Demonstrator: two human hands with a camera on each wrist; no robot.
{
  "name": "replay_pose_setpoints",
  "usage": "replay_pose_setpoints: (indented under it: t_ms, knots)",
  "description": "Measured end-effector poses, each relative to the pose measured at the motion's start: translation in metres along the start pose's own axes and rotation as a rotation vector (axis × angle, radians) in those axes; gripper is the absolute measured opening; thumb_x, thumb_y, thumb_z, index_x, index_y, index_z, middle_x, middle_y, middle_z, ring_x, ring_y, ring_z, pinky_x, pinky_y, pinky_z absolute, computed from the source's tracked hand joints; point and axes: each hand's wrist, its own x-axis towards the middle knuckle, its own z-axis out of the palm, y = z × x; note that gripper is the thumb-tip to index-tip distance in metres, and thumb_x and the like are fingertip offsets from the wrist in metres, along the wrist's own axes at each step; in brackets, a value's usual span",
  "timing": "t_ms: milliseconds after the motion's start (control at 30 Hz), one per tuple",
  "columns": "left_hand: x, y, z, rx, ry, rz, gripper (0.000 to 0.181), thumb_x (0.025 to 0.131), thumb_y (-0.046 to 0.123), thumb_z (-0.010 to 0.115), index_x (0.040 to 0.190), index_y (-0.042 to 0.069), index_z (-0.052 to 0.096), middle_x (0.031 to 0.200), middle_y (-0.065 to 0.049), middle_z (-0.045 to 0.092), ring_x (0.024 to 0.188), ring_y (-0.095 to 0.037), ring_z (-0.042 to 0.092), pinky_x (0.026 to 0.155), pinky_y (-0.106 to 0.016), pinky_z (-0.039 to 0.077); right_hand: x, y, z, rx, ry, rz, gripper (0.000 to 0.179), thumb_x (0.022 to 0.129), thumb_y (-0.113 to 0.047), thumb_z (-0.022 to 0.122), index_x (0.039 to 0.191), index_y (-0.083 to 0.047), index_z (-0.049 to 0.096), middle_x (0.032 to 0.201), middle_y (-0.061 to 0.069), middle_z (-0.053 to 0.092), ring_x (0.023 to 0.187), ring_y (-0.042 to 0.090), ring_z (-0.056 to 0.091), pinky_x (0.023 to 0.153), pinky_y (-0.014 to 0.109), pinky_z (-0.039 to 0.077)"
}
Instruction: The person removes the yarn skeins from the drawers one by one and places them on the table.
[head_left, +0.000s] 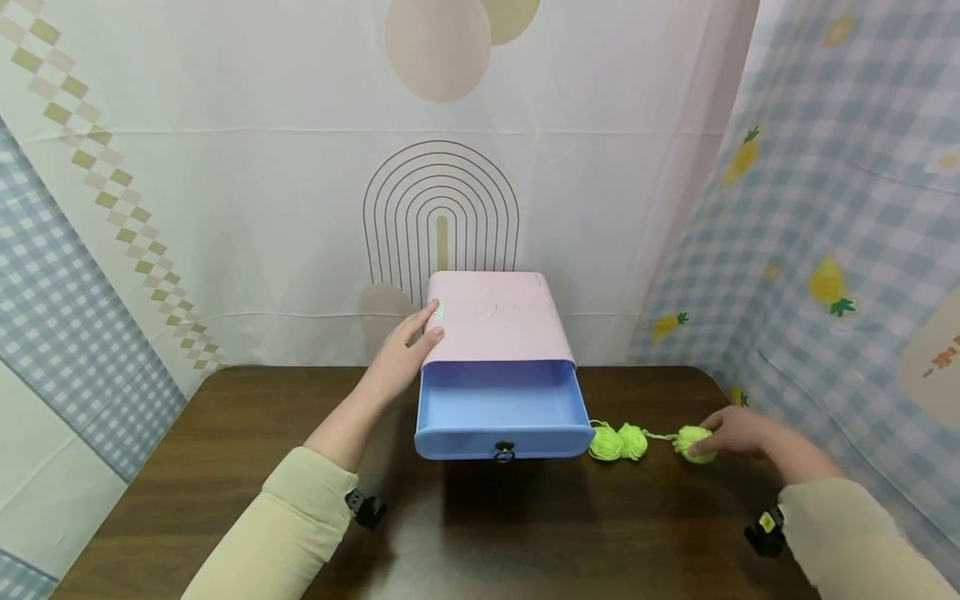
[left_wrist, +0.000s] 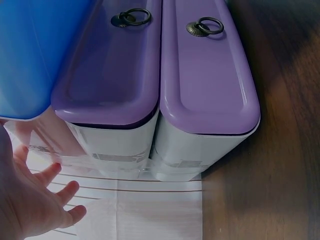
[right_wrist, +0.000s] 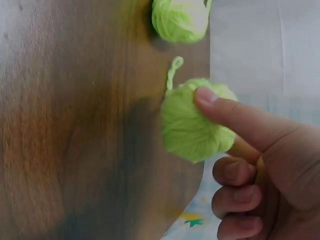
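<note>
My right hand (head_left: 738, 433) pinches a neon yellow-green ball of yarn (right_wrist: 197, 125) between thumb and forefinger, its other fingers curled below. Two more yarn balls (head_left: 618, 442) lie to its left on the table, beside the drawer unit. A loose strand links them in the head view. My left hand (head_left: 401, 354) rests with spread fingers against the left side of the pink-topped drawer unit (head_left: 495, 321). The unit's blue top drawer (head_left: 502, 396) is pulled out, and nothing lies in it. Two purple drawers (left_wrist: 107, 65) below it are closed, each with a ring pull.
The unit stands on a dark wooden table (head_left: 262, 442), near the back edge. A patterned white cloth (head_left: 262, 208) hangs behind it, and a blue checked cloth (head_left: 862, 208) hangs along the right side.
</note>
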Motion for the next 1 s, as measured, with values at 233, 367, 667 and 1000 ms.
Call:
replay_pose_setpoints:
  t_ms: [233, 367, 667, 1000]
  knots:
    - [-0.001, 0.0, 0.0, -0.002, -0.002, -0.003, 0.06, 0.1, 0.052, 0.047, 0.155, 0.033, 0.035, 0.16, -0.007, 0.032, 0.147, -0.031, 0.024, 0.116, -0.057, 0.019, 0.004, -0.019, 0.012, 0.035, -0.069, 0.043, 0.016, 0.084, -0.019, 0.079, 0.084, -0.006, 0.07, 0.055, -0.006, 0.036, 0.049, 0.007, 0.026, 0.05, 0.026, 0.03]
    - [-0.002, 0.001, 0.0, -0.01, -0.008, -0.003, 0.059, 0.1, 0.052, 0.047, 0.155, 0.032, 0.035, 0.16, -0.007, 0.032, 0.147, -0.03, 0.025, 0.117, -0.056, 0.02, 0.007, -0.025, 0.015, 0.05, -0.128, 0.09, 0.022, 0.085, -0.021, 0.078, 0.1, -0.005, 0.073, 0.052, -0.006, 0.035, 0.046, 0.006, 0.022, 0.047, 0.024, 0.028]
    - [-0.001, 0.0, 0.002, -0.017, -0.007, -0.016, 0.059, 0.099, 0.056, 0.046, 0.154, 0.036, 0.035, 0.16, -0.004, 0.031, 0.147, -0.029, 0.024, 0.117, -0.056, 0.019, 0.017, -0.03, 0.024, 0.059, -0.154, 0.085, 0.03, 0.088, -0.024, 0.075, 0.106, 0.0, 0.069, 0.05, -0.006, 0.033, 0.045, 0.006, 0.022, 0.046, 0.024, 0.027]
    - [-0.001, 0.0, 0.001, -0.018, -0.004, -0.006, 0.059, 0.1, 0.054, 0.047, 0.154, 0.035, 0.035, 0.16, -0.005, 0.031, 0.147, -0.029, 0.025, 0.117, -0.055, 0.02, 0.022, -0.018, 0.025, 0.151, -0.113, 0.099, 0.052, 0.089, -0.025, 0.074, 0.126, 0.009, 0.059, 0.052, -0.004, 0.039, 0.046, 0.008, 0.03, 0.048, 0.027, 0.033]
